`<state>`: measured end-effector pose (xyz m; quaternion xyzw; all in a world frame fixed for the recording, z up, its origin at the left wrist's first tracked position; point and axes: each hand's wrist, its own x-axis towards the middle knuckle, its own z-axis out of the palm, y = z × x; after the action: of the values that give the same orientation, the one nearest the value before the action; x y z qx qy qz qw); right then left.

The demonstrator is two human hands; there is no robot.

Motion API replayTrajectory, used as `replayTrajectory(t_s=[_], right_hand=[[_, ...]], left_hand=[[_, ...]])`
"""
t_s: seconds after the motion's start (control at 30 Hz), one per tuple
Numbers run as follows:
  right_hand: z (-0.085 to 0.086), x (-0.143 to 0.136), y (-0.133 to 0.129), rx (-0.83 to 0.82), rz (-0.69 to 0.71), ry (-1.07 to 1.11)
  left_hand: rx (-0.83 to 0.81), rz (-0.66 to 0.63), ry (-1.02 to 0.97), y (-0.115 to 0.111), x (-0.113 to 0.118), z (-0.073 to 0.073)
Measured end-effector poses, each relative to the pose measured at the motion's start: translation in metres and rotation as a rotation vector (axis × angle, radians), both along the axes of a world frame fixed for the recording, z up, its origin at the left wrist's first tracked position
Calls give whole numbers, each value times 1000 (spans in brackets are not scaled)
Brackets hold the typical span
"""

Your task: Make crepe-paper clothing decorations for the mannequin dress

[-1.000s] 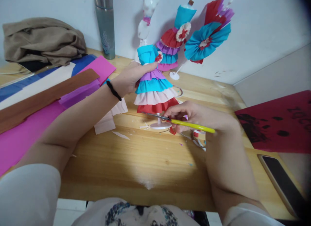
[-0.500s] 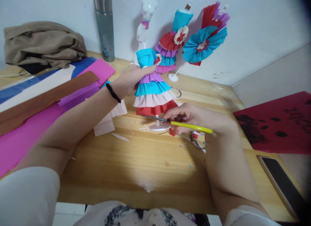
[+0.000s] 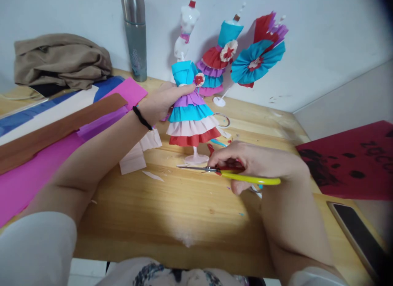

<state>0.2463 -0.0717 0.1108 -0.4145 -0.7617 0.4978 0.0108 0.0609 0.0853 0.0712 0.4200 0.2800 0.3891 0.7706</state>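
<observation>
A small mannequin on a round white stand [image 3: 196, 159] wears a tiered paper dress [image 3: 192, 112] in blue, purple, pale pink and red. My left hand [image 3: 172, 94] grips it at the waist, with the thumb across the front beside a small rosette [image 3: 199, 79]; the other fingers are mostly hidden behind. In my right hand [image 3: 245, 161] is a pair of scissors [image 3: 251, 178] with yellow handles. Their blades point left, apart from the red hem and in front of the stand. Paper scraps [image 3: 152, 176] lie on the wooden table nearby.
Behind stand a bare mannequin [image 3: 188, 21], a second dressed mannequin [image 3: 229, 32] and a blue paper fan dress [image 3: 242, 64]. Coloured paper sheets [image 3: 61, 132], a brown cloth [image 3: 61, 60] and a flask [image 3: 136, 44] are at left. A phone [image 3: 353, 232] and red board [image 3: 353, 163] are at right.
My right hand has drawn the scissors down and slightly right, away from the red hem to below the stand. The left hand keeps its hold on the dressed mannequin.
</observation>
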Motion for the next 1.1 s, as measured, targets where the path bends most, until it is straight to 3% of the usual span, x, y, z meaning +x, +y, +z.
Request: replayTrajectory(t_s=[0.13,0.3,0.47,0.8,1.1], right_hand=[[5,-13,-6,33,70,-165],[8,-30,-10,138,112,-262],[3,-33,-9,129,156,-277],[-19,-47,-10,247,205,-338],[-17,-70,-21,322,205,-474]], left_hand=[[228,-40,66,7,-4,-2],[111,-3,45,6,-5,10],[-28,43,16,2,-5,23],[99,-80,7,3,-12,24],[271,-38,-5,2,-19,28]])
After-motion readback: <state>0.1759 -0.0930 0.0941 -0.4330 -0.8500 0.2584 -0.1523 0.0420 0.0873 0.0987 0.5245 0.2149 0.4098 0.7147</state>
